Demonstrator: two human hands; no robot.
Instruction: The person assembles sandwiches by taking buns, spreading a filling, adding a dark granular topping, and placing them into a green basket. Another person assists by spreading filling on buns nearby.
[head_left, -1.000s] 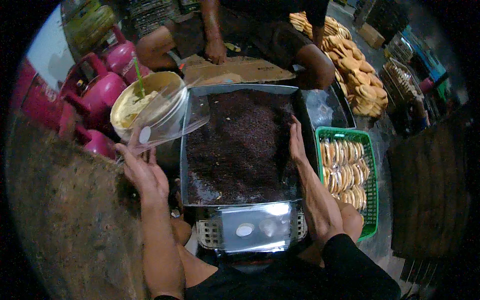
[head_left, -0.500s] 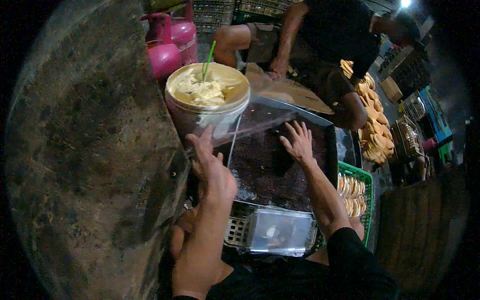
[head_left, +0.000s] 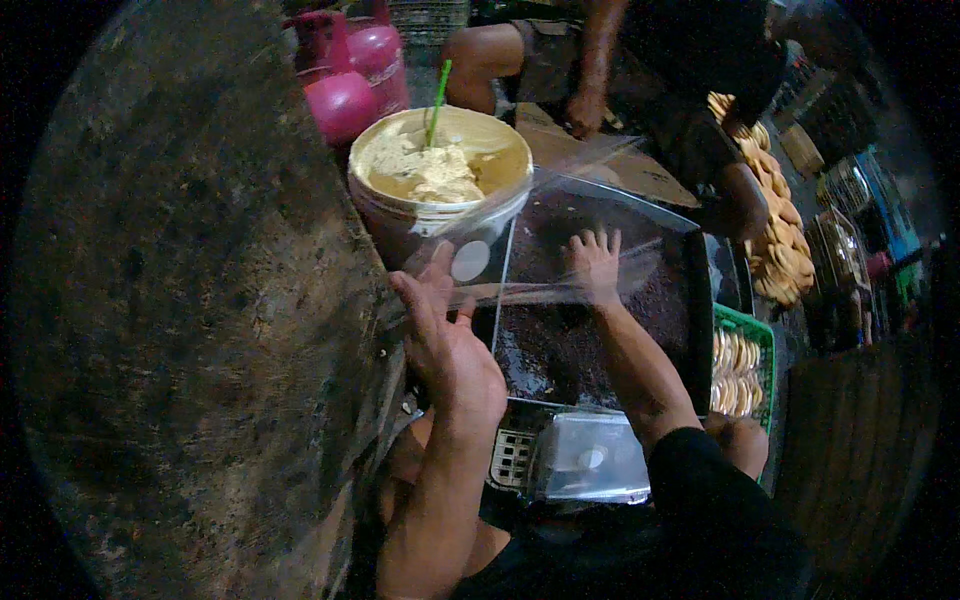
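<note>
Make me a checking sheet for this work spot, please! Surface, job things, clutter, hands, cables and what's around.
Surface: metal tray
Job's things: dark crumbs in the tray; clear plastic
Clutter: bucket of pale cream; green basket of round breads; clear packs
Hands: left hand at the plastic, grip unclear; right hand over the crumbs, fingers spread, contact unclear
Cables: nothing seen
Surroundings: pink gas cylinders; another person; bread pile

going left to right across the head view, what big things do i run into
mottled brown surface, pink gas cylinders, bucket of pale cream, tray of dark filling, green basket, brown ridged surface
</note>
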